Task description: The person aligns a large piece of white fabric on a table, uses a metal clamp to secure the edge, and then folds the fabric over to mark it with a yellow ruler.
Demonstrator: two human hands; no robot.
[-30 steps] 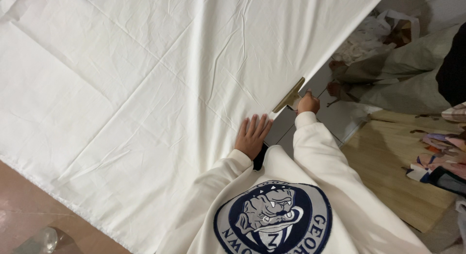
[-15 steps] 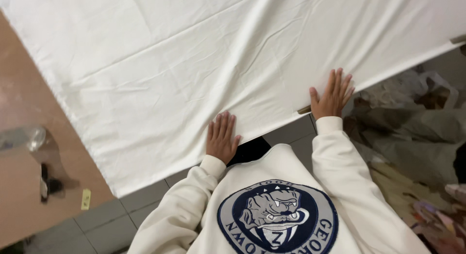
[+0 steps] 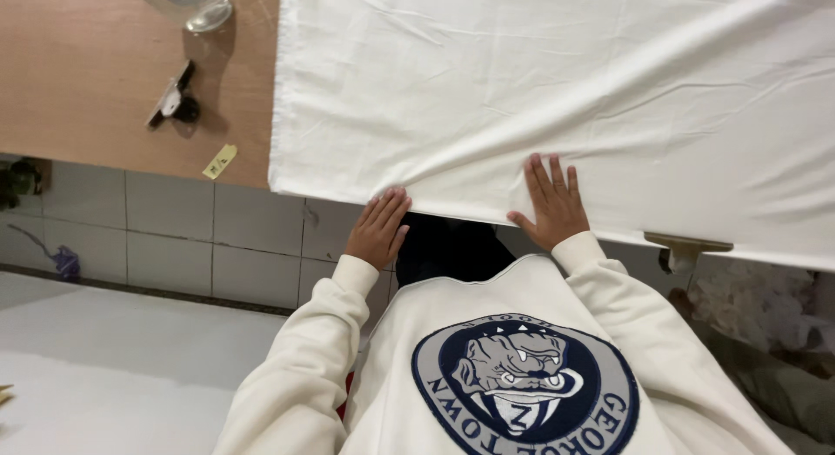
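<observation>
At the near edge of the desk [image 3: 130,98], the left hand [image 3: 378,229] curls its fingers lightly over the hem of the white cloth [image 3: 557,90], and the right hand [image 3: 550,203] lies flat and open on it, fingers spread, grasping nothing. The cloth looks light, soft and limp, so it will wrinkle and slide easily on the smooth wood; the best hold seems to be along this near hem or at its left corner. Farther left the desk carries only a small clip [image 3: 174,97], a yellow tag [image 3: 220,160] and a glass jar [image 3: 187,1], which leaves some room.
</observation>
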